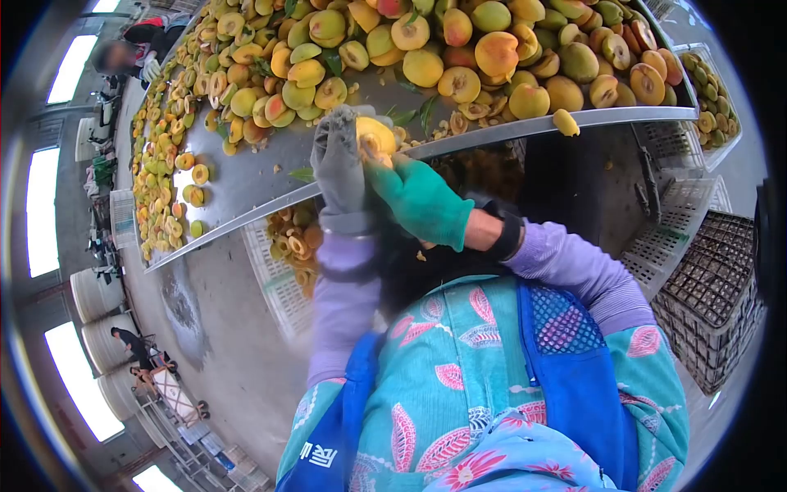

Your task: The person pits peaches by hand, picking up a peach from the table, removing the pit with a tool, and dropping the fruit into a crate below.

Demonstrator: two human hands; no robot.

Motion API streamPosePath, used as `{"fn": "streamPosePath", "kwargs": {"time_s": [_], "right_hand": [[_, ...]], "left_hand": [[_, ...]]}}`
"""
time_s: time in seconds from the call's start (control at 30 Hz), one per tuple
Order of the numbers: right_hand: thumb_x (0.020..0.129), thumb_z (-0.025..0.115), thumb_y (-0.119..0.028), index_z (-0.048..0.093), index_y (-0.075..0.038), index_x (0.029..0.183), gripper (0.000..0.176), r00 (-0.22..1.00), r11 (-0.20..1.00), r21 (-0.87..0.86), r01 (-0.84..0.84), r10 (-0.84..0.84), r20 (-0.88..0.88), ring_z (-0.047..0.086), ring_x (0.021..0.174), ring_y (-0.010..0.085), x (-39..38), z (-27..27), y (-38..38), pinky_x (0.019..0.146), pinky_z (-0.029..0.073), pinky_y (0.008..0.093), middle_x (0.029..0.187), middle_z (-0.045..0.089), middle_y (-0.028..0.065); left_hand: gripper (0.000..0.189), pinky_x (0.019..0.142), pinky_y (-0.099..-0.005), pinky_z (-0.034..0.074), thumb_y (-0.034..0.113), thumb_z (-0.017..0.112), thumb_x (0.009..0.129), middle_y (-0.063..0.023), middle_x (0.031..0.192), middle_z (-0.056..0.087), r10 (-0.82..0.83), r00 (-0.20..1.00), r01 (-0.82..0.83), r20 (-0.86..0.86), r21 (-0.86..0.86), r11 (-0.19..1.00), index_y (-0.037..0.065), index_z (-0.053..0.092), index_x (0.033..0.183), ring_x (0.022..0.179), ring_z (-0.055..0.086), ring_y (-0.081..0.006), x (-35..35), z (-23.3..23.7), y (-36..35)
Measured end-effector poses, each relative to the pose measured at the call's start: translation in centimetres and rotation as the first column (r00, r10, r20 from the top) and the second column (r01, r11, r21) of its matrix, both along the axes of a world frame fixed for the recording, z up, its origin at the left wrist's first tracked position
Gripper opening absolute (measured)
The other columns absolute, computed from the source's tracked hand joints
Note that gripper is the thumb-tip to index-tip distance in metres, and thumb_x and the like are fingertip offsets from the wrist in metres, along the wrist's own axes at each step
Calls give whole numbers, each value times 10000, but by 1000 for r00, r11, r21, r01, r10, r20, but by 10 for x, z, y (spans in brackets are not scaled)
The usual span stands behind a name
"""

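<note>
A cut yellow peach is held at the near edge of the metal sorting table, its hollowed, brownish inside partly showing. My left hand, in a grey glove, is closed around the peach from the left. My right hand, in a green glove, is closed with its fingertips against the fruit's lower right side. Whether a small tool sits in those fingers is hidden. Just beyond both hands lies a heap of whole and halved peaches, with green leaves and fruit scraps among them.
White crates with fruit stand below the table and at its right end. A dark crate stands at right beside a tilted white crate. Another person is at the far left end; large white tubs line the wall.
</note>
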State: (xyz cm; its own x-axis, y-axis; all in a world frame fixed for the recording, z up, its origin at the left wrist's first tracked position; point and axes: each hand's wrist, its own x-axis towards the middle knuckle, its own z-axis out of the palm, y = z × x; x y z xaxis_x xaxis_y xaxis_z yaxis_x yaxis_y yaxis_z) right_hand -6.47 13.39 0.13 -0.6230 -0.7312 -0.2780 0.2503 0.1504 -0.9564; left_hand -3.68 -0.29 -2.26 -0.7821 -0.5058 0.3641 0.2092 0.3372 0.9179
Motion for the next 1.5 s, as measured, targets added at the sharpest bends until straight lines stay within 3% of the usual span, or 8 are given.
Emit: {"fn": "streamPosePath", "kwargs": {"time_s": [0.3, 0.5, 0.77, 0.83, 1.17, 1.33, 1.43, 1.5], "right_hand": [[971, 481, -433, 528, -63, 920, 377, 931, 996, -83, 8, 23, 365, 467, 438, 125, -6, 12, 4, 395, 397, 284, 603, 509, 37], [976, 475, -423, 519, -88, 866, 355, 803, 987, -114, 117, -26, 595, 440, 418, 131, -5, 24, 1, 384, 384, 284, 576, 491, 33], [965, 478, -471, 563, -79, 836, 421, 997, 981, -194, 12, -26, -70, 473, 474, 118, -15, -29, -10, 410, 393, 271, 626, 523, 23], [969, 485, -456, 564, -71, 854, 409, 879, 984, -28, -178, 172, 444, 483, 489, 117, -31, 6, 5, 422, 400, 269, 636, 530, 26], [948, 522, -484, 587, -74, 873, 422, 743, 928, -266, -261, 369, 558, 471, 513, 74, -45, -3, 23, 441, 375, 224, 620, 507, -4], [984, 414, -479, 550, -6, 1008, 493, 934, 994, 19, -105, 106, -340, 646, 649, 297, -16, -37, 6, 497, 471, 415, 701, 592, 208], [977, 466, -433, 579, -31, 921, 421, 782, 995, -75, 65, -98, -615, 557, 545, 146, -5, -54, 4, 461, 424, 297, 653, 565, 34], [970, 467, -452, 569, -38, 939, 427, 987, 994, 1, -110, 109, 118, 565, 539, 142, -17, -17, 13, 446, 435, 296, 646, 560, 41]], "left_hand": [[249, 621, -212, 451, 237, 581, 954, -34, 803, 657, 5, 979, -94, 204, 432, 897, 2, 660, 929, 680, 556, -85, -13, 18, 3], [275, 642, -278, 533, 254, 565, 958, -111, 885, 667, -19, 820, -31, 572, 76, 997, -12, 633, 984, 735, 645, -177, -28, 47, 0], [285, 678, -302, 542, 214, 522, 980, -113, 955, 660, -38, 981, -44, 192, 408, 912, -16, 571, 1140, 800, 644, -190, -21, -1, -3], [262, 657, -280, 513, 213, 524, 981, -89, 928, 651, 15, 987, -75, 159, 378, 923, -5, 596, 1107, 767, 609, -157, -24, -4, -2], [460, 824, -347, 528, 362, 401, 996, -170, 928, 631, -304, 937, 204, 174, 433, 878, -55, 566, 1097, 842, 632, -258, 1, 15, 8], [274, 656, -254, 510, 186, 479, 967, -106, 812, 652, 112, 992, -105, 61, -106, 989, -36, 640, 968, 707, 629, -152, -7, 22, 32], [282, 640, -256, 500, 186, 469, 969, -105, 818, 656, 159, 986, -165, 48, 192, 967, -34, 645, 980, 703, 627, -150, -9, 11, 37], [279, 669, -258, 498, 183, 485, 960, -106, 833, 664, 69, 990, -85, 119, 130, 988, -33, 660, 953, 715, 624, -145, -6, 8, 29]]}}
